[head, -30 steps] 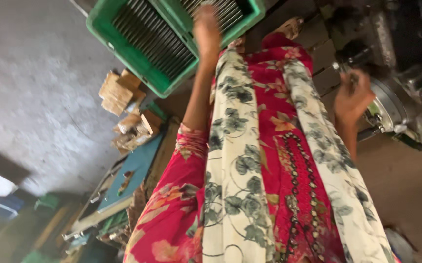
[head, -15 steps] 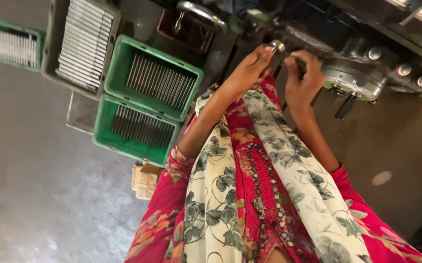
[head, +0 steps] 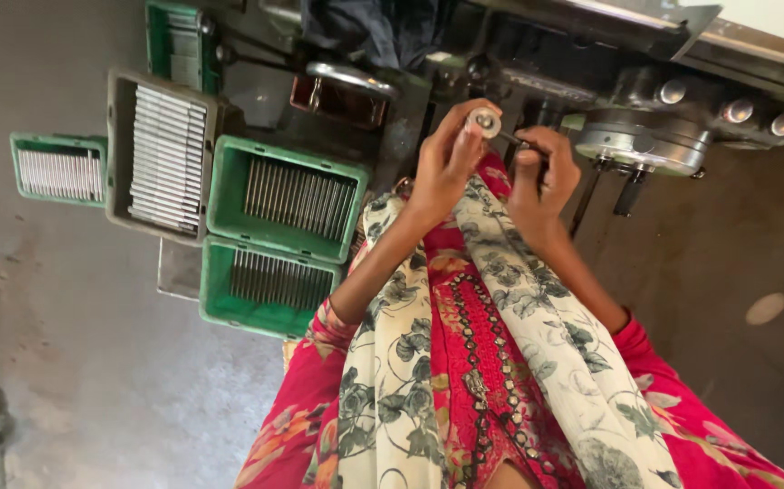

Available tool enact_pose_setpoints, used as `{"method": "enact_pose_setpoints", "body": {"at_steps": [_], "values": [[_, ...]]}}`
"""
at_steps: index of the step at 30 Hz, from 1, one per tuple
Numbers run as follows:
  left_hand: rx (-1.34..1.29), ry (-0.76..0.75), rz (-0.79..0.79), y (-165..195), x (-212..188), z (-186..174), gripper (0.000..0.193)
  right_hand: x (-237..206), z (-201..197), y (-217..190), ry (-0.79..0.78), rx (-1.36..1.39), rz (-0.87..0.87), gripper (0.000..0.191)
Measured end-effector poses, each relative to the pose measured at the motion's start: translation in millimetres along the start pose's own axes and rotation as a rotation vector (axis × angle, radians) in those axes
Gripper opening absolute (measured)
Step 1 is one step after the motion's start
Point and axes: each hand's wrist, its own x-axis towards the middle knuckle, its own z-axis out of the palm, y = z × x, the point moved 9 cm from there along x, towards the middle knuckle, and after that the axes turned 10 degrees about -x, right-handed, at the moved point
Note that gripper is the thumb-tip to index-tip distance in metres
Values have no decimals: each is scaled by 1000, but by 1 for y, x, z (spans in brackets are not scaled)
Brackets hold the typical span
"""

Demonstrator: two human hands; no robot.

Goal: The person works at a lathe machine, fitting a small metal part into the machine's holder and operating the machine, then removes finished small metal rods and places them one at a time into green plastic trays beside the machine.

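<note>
The left hand point(head: 446, 163) pinches a small round metal piece point(head: 483, 121) at its fingertips, held up just before the grey machine point(head: 654, 136). The right hand point(head: 541, 172) is clenched around a thin dark rod point(head: 511, 139) touching that piece. A slipping pinch could drop it toward the green crates point(head: 229, 181) on the left.

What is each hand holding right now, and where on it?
Left hand pinches a small round metal part by its rim at the fingertips. Right hand grips a thin dark rod near its end.
</note>
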Motion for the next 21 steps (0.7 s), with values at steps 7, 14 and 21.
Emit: {"method": "enact_pose_setpoints", "body": {"at_steps": [7,14,21], "values": [[1128,-764,589,64,19,75,39,-75,24,82,-700,557,1323,37],[1206,-1022,786,71,47,124,48,-96,25,84,-816,1195,1672,34],[1060,-1007,1055,105,58,157,36,-53,13,31,-1090,1465,1438,17]]}}
